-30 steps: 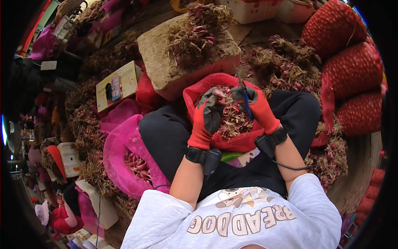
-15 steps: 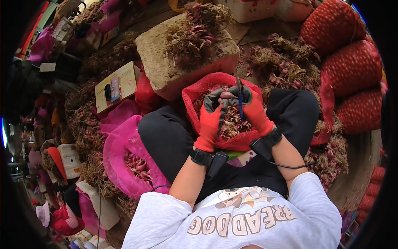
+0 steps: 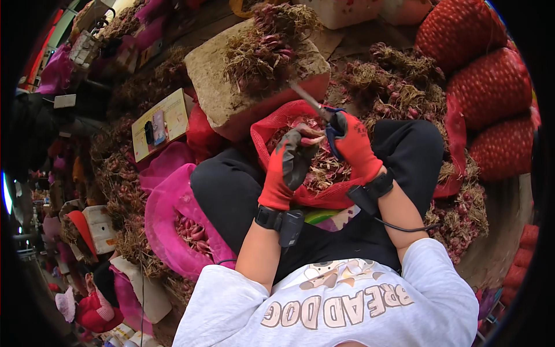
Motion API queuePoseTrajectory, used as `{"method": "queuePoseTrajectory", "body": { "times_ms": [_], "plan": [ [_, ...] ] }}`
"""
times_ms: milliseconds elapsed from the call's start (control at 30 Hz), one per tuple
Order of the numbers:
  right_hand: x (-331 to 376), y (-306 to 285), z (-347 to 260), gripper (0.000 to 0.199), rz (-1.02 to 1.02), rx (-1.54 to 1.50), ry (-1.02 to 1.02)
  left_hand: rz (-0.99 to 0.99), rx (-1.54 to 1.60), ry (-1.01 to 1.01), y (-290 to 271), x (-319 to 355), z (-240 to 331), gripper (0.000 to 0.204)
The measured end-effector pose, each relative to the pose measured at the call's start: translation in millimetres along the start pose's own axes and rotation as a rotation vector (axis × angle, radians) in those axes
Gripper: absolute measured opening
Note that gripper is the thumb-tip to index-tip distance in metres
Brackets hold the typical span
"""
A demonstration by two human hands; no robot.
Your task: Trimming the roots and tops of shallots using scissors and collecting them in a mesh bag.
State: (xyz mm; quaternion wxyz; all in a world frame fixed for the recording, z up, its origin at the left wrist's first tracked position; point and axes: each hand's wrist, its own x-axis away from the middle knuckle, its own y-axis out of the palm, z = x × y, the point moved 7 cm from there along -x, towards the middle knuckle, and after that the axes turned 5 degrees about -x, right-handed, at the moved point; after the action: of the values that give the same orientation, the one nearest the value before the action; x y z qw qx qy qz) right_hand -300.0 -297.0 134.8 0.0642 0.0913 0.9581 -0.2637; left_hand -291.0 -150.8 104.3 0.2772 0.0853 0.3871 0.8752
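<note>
Red-gloved left hand pinches a shallot over the red mesh bag on the lap; right hand grips scissors at it, so trimmings drop inside.

— What lies off to the left there?

— A pink mesh sack, open, with reddish shallots inside. Above it, a flat yellowish board with two small dark objects on it.

— And straight ahead?

— A pale block-shaped box, a heap of untrimmed shallots with dry roots piled on top. More of the same tangled heap spreads to the right.

— The far right?

— Filled red net sacks, stacked one beside another, bulging.
</note>
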Motion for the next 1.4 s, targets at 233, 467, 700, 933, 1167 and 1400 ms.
{"method": "queuePoseTrajectory", "body": {
  "times_ms": [233,467,700,933,1167,1400],
  "plan": [
    [0,-3,8,0.023,0.022,-0.308,0.065,0.074,0.443,-0.085,-8,6,-8,0.029],
    [11,7,-41,0.024,-0.095,-0.354,-0.089,-0.050,-0.193,0.088,-1,6,6,0.037],
    [9,-3,-24,0.023,0.050,-0.359,-0.029,0.054,-0.152,-0.089,9,10,1,0.036],
    [14,2,-6,0.021,-0.071,-0.666,0.178,0.179,0.244,-0.273,21,9,-9,0.035],
    [11,-5,-10,0.015,0.098,-0.713,0.208,0.139,-0.246,-0.302,15,10,-4,0.034],
    [7,-21,-34,0.027,0.009,0.040,-0.069,0.215,0.361,-0.229,0,9,5,0.033]
  ]
}}
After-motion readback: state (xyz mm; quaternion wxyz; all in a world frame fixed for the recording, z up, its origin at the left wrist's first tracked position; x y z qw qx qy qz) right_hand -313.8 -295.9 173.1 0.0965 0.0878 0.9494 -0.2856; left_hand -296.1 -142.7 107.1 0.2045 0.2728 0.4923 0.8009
